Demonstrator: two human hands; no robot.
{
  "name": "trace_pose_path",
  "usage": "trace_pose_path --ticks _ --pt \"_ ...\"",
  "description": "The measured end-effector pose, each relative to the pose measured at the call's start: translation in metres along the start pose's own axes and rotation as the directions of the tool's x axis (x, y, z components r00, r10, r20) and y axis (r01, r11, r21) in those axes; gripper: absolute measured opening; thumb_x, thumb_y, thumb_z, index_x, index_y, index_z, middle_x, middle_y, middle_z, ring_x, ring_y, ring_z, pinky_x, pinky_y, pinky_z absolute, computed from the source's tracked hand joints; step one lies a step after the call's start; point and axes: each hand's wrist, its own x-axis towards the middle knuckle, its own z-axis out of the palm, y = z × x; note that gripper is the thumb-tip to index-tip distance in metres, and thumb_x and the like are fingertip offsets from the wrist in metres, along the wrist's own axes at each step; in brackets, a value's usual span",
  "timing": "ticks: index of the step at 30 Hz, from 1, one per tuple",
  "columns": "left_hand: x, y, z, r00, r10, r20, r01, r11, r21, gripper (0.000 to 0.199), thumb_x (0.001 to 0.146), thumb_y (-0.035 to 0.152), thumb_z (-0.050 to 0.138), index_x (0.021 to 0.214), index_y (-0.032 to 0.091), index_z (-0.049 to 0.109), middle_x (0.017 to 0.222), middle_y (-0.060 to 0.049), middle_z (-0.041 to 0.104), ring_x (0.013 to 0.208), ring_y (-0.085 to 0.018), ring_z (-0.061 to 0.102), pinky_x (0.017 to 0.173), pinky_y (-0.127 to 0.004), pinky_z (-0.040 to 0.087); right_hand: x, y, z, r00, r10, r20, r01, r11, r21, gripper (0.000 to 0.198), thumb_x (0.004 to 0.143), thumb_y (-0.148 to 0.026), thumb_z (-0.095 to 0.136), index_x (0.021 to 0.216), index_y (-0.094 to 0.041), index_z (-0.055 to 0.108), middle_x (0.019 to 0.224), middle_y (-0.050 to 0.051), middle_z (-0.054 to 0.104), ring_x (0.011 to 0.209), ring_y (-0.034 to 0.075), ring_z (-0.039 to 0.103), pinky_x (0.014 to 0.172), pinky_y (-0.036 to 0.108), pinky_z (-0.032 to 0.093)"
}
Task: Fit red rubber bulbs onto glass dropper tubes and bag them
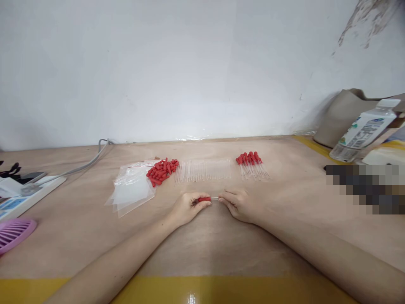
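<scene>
Just above the table, my left hand (190, 207) pinches a red rubber dropper bulb (205, 199). My right hand (238, 204) has its fingers closed on a thin clear dropper tube (214, 198), whose other end meets the bulb. How far the tube sits inside the bulb cannot be seen. Beyond my hands lies a row of clear dropper tubes (204, 169). To its left is a heap of loose red bulbs (160, 171). At the right, several droppers with red bulbs on their tubes (252, 164) lie side by side.
Clear plastic bags (131, 188) are spread left of the bulb heap. Farther left are a white power strip (34, 196) with a grey cable and a purple slatted object (15, 232). A plastic bottle (363, 131) leans by a grey-beige container (335, 116) at right.
</scene>
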Motion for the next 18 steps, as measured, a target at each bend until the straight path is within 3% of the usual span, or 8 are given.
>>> trace_pose_path --ticks 10,15,18 --pt "-0.001 0.001 0.000 0.986 0.163 -0.047 -0.158 0.983 0.093 0.016 0.081 0.027 0.056 0.088 0.017 0.067 0.080 -0.003 0.069 0.068 -0.013 0.064 0.063 -0.023 0.051 0.000 0.000 0.002 0.989 0.079 0.122 -0.085 0.995 0.044 0.026 0.090 -0.024 0.035 0.084 -0.016 0.058 0.070 0.003 0.058 0.060 0.011 0.050 0.056 0.021 0.035" --pt "0.001 0.000 0.001 0.981 0.170 -0.089 -0.161 0.981 0.108 0.015 0.081 0.025 0.056 0.089 0.017 0.066 0.084 -0.004 0.069 0.072 -0.014 0.064 0.066 -0.025 0.052 0.007 -0.007 -0.007 0.978 0.132 0.162 -0.134 0.991 0.001 0.026 0.089 -0.025 0.035 0.081 -0.017 0.059 0.075 0.004 0.058 0.065 0.012 0.052 0.059 0.022 0.037" --pt "0.003 -0.002 -0.001 0.982 0.173 -0.079 -0.156 0.971 0.184 0.022 0.080 0.024 0.055 0.101 0.018 0.062 0.091 -0.005 0.067 0.078 -0.016 0.063 0.071 -0.029 0.051 0.013 -0.008 -0.020 0.972 0.168 0.164 -0.158 0.985 -0.072 0.025 0.086 -0.024 0.041 0.073 -0.017 0.061 0.079 0.005 0.058 0.070 0.013 0.052 0.063 0.024 0.037"
